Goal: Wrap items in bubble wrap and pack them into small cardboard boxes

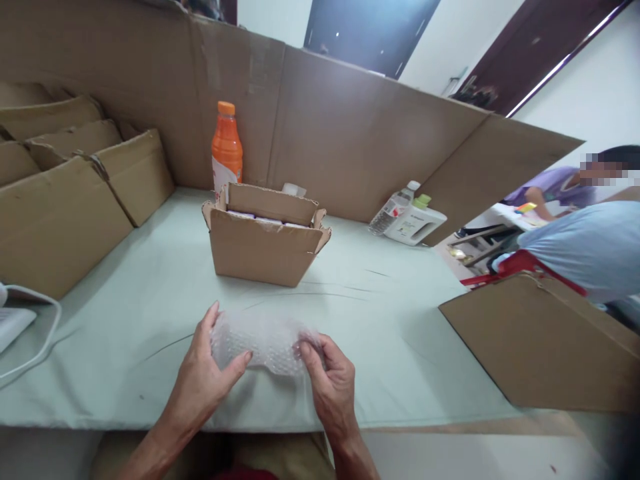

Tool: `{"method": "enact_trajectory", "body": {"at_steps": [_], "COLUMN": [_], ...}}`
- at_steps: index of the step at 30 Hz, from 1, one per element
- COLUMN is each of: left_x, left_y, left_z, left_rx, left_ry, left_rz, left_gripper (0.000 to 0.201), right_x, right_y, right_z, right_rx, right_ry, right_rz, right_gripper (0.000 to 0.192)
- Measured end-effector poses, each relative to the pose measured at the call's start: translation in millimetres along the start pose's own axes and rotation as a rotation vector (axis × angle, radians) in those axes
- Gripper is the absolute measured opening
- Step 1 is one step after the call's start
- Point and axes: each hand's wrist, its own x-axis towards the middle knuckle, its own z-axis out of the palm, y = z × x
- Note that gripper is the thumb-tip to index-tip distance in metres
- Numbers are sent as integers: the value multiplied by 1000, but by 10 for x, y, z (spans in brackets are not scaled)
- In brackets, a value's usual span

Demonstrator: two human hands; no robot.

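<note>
A pale green table carries cardboard boxes and bottles.

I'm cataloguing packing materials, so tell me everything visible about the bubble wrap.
The bubble wrap is a translucent, whitish sheet, plastic-looking, dotted with small bubbles and partly blurred. The left hand holds one end and the right hand pinches the other, so it spans crosswise over the pale green tabletop, nearer the person than the open cardboard box.

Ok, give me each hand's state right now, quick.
Left hand: holding the left end of the bubble wrap, thumb spread.
Right hand: closed, holding the right end of the same bubble wrap.
</note>
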Motion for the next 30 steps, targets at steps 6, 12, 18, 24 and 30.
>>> {"method": "enact_trajectory", "body": {"at_steps": [6,12,18,24,30], "left_x": [108,113,384,1150,2083], "left_y": [-90,-190,349,1323,1588], "left_z": [-67,-78,-325,-771,-779], "left_rx": [97,51,-154,50,337], "left_ry": [-45,1,130,423,169], "left_rz": [47,48,294,872,549], "left_gripper": [63,58,59,25,33], "right_x": [29,70,417,1365,2469], "right_y": [176,375,-69,-926,-1008], "right_z": [-136,-220,-417,-497,-232], "right_rx": [-46,-214,-147,-313,-618], "right_ry": [55,-38,-45,84,-195], "right_rz": [91,138,-177,-600,-415], "right_gripper": [27,51,48,19,26]}}
